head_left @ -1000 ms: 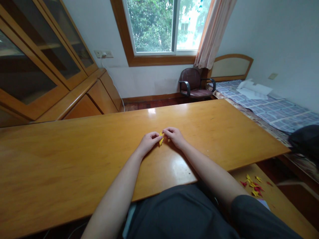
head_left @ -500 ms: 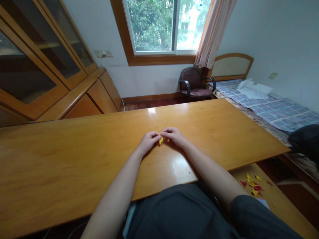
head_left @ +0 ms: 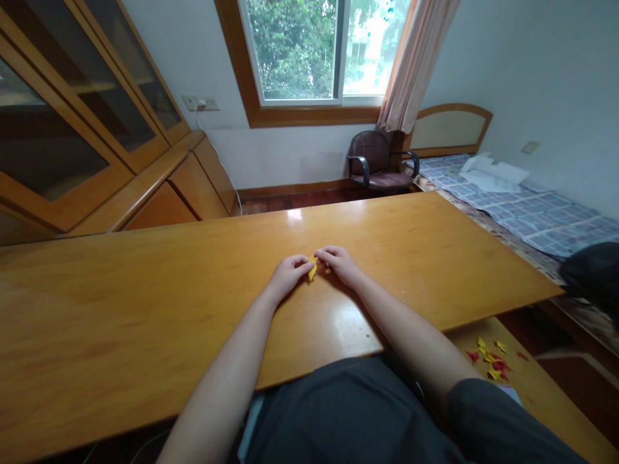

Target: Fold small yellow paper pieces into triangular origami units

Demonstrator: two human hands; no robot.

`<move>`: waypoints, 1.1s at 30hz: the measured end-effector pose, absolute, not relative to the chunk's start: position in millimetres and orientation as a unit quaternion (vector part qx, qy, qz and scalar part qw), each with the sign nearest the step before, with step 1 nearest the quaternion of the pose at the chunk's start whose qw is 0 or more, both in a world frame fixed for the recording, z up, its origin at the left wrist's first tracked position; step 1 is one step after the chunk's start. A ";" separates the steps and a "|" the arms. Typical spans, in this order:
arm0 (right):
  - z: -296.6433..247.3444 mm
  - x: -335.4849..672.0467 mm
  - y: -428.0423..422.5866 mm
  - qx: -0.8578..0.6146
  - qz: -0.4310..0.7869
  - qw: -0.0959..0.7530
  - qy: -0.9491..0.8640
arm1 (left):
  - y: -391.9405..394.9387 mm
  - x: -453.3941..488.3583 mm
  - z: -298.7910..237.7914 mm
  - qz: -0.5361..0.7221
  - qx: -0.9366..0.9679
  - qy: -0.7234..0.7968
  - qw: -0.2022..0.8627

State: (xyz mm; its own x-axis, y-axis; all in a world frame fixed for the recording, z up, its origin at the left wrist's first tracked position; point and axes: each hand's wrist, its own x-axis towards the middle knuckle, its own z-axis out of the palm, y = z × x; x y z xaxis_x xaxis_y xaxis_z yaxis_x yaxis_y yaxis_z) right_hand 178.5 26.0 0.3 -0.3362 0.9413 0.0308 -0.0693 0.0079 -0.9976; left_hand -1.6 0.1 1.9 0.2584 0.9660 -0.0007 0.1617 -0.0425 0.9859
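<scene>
Above the middle of the wooden table (head_left: 159, 309), a small folded yellow paper (head_left: 312, 270) is pinched between thumb and fingers of my left hand (head_left: 287, 276). It is narrow and pointed at its lower end. My right hand (head_left: 340, 264) is closed, its thumb and index fingertips together at the paper's upper right edge. How much of the paper lies between those fingertips is too small to tell. Down at the right, a cluster of folded yellow and red paper pieces (head_left: 493, 362) lies on a lower wooden surface (head_left: 551, 399).
A glass-doored cabinet (head_left: 159, 161) stands along the left wall. Beyond the table are a maroon armchair (head_left: 371, 158) and a window (head_left: 294, 51). On the right is a bed (head_left: 527, 206) with white sheets (head_left: 498, 173) and a black bag (head_left: 592, 277).
My right fingertips have shifted slightly up and away from the yellow paper's middle, so more of it shows. My left hand has stayed in place.
</scene>
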 end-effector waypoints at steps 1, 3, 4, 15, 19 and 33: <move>0.6 178.6 26.0 -0.383 0.592 0.424 -0.568 | -0.1 -1.4 2.2 0.395 0.604 0.466 0.512; 0.6 178.4 25.8 -0.379 0.593 0.410 -0.580 | -0.3 -1.0 2.2 0.397 0.604 0.469 0.507; 0.4 178.3 25.6 -0.377 0.592 0.403 -0.587 | -0.4 -0.9 2.1 0.395 0.607 0.472 0.503; -2.1 176.9 26.2 -0.395 0.589 0.472 -0.524 | -3.8 1.5 8.8 0.383 0.575 0.479 0.542; -1.9 176.4 26.3 -0.391 0.597 0.481 -0.509 | -4.7 1.7 10.0 0.389 0.548 0.478 0.565; -7.7 177.9 33.8 -0.386 0.606 0.532 -0.448 | -7.3 2.2 12.9 0.395 0.539 0.476 0.572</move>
State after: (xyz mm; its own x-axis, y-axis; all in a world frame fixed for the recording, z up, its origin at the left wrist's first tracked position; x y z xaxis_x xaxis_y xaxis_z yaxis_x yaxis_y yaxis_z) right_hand 177.9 33.8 -7.7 -0.1358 0.9907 0.0097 -0.2998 -0.0318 -0.9535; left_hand 2.2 -7.3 12.9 0.2359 0.9645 -0.1188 0.0603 0.1075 0.9924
